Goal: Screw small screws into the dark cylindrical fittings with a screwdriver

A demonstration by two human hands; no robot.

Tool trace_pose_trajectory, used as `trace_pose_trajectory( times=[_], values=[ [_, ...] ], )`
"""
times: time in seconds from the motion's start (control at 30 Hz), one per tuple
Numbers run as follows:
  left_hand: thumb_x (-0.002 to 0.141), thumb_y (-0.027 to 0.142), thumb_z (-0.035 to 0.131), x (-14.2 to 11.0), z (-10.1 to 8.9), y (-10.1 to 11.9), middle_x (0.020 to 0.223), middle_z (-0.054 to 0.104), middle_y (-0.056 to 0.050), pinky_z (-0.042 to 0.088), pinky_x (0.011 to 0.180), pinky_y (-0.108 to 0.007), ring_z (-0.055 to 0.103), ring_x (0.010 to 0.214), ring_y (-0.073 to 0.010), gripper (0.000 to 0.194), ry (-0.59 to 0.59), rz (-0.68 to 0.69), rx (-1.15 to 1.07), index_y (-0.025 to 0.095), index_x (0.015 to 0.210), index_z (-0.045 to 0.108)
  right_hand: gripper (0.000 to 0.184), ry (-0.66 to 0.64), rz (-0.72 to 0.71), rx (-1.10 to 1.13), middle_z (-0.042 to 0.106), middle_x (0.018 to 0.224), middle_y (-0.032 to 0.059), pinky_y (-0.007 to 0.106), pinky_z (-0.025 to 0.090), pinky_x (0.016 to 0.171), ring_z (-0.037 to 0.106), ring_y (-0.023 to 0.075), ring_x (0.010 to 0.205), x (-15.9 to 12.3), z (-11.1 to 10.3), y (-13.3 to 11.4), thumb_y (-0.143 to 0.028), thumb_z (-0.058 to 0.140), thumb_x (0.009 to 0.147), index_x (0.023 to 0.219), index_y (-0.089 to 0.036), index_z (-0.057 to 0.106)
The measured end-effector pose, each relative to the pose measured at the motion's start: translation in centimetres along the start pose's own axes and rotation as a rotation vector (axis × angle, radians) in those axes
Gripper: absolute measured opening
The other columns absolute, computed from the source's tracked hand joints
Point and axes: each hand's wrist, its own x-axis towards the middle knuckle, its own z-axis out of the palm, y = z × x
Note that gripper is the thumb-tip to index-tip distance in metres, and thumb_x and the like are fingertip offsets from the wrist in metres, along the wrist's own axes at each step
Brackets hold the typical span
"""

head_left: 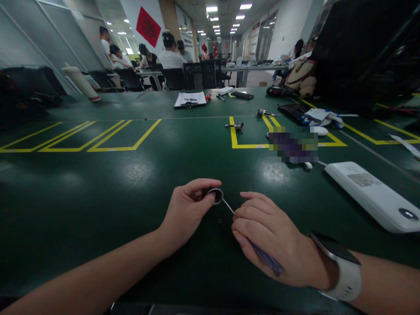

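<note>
My left hand pinches a hole saw, a small dark metal cup, between thumb and fingers. Its round open mouth faces right, towards my other hand. Wrapped in my right hand is a screwdriver with a translucent purple handle. The thin shaft points up and left, and its end meets the cup's mouth; whether the tip touches something inside is hidden. Just below the cup, a tiny ring-shaped piece, perhaps a nut, lies on the green table.
Two similar metal cups with shanks, one nearer and one farther, lie by the yellow tape marks. To the right are a white power bank and a blurred-out phone-like item. A clipboard lies farther back. People sit beyond the table.
</note>
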Motion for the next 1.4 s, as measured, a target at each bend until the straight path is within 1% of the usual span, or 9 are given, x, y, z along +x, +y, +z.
trace_pose_trajectory(
  times=[0.13,0.33,0.8,0.97,1.07,1.2,1.27,1.33,1.4],
  values=[
    [0.071,0.016,0.063,0.1,0.1,0.0,0.085,0.072,-0.003,0.054,0.074,-0.027,0.067,0.079,-0.0162,0.022,-0.002,-0.018,0.002,0.016,0.092,0.068,0.013,-0.001,0.004,-0.007,0.063,0.071,0.0049,0.041,0.044,0.091,0.058,0.0152,0.073,0.0,0.0,-0.1,-0.01,0.047,0.082,0.082,-0.013,0.059],
    [0.071,0.015,0.063,0.2,0.1,-0.1,0.089,0.071,-0.003,0.053,0.076,-0.025,0.067,0.081,-0.0155,0.021,0.006,0.019,0.033,0.016,0.091,0.068,0.015,-0.016,-0.016,0.0,0.063,0.072,0.0044,0.04,0.045,0.092,0.058,0.0146,0.072,-0.1,0.0,0.0,-0.011,0.045,0.083,0.082,-0.014,0.059],
    [0.069,0.016,0.064,-0.1,0.4,0.2,0.09,0.071,-0.003,0.054,0.079,-0.029,0.067,0.081,-0.0168,0.021,0.006,0.011,0.007,0.016,0.089,0.069,0.011,0.006,0.026,-0.021,0.062,0.072,0.0063,0.04,0.045,0.092,0.058,0.0156,0.075,-0.4,0.4,-0.5,-0.009,0.048,0.083,0.077,-0.011,0.057],
    [0.069,0.018,0.064,-0.1,0.3,0.1,0.086,0.071,-0.004,0.054,0.077,-0.031,0.066,0.079,-0.0175,0.021,0.0,-0.04,-0.01,0.016,0.089,0.069,0.011,0.006,0.051,0.079,0.064,0.076,0.0065,0.042,0.044,0.092,0.059,0.0161,0.076,-0.2,0.1,-0.4,-0.009,0.048,0.082,0.081,-0.012,0.058],
    [0.07,0.019,0.064,0.3,0.1,0.0,0.084,0.071,-0.004,0.054,0.076,-0.032,0.066,0.079,-0.0178,0.021,0.005,-0.071,-0.062,0.016,0.091,0.068,0.014,0.081,0.171,0.301,0.065,0.077,0.0039,0.042,0.044,0.093,0.06,0.0149,0.075,-0.2,-0.4,-0.1,-0.01,0.046,0.084,0.085,-0.015,0.059],
    [0.065,0.016,0.07,1.0,-0.5,0.2,0.1,0.067,-0.006,0.052,0.081,-0.033,0.064,0.089,-0.019,0.031,0.058,-0.079,-0.19,0.016,0.096,0.063,0.025,0.085,0.514,0.676,0.063,0.065,0.0007,0.038,0.046,0.089,0.061,0.0131,0.066,-0.4,-0.4,0.8,-0.022,0.044,0.089,0.071,-0.016,0.061],
    [0.062,0.013,0.072,1.3,-0.7,0.4,0.105,0.065,-0.006,0.05,0.085,-0.033,0.063,0.092,-0.0187,0.037,0.07,-0.088,-0.253,0.015,0.098,0.06,0.029,0.054,0.636,0.841,0.062,0.062,0.0001,0.035,0.049,0.084,0.061,0.0131,0.065,-0.6,0.1,1.3,-0.028,0.046,0.089,0.068,-0.016,0.061],
    [0.061,0.012,0.073,1.4,-0.8,0.6,0.105,0.065,-0.007,0.048,0.088,-0.032,0.063,0.091,-0.0181,0.039,0.068,-0.104,-0.304,0.014,0.098,0.058,0.029,0.028,0.688,0.936,0.062,0.062,0.0001,0.033,0.051,0.079,0.06,0.0129,0.064,-0.7,0.5,1.7,-0.03,0.047,0.089,0.068,-0.016,0.061],
    [0.062,0.01,0.073,1.3,-0.8,0.7,0.102,0.066,-0.007,0.048,0.088,-0.032,0.064,0.089,-0.0179,0.041,0.058,-0.119,-0.342,0.014,0.099,0.056,0.029,0.012,0.7,0.947,0.062,0.062,0.0004,0.031,0.051,0.075,0.06,0.0128,0.064,-0.7,0.7,1.9,-0.031,0.048,0.088,0.067,-0.015,0.061]
  ],
)
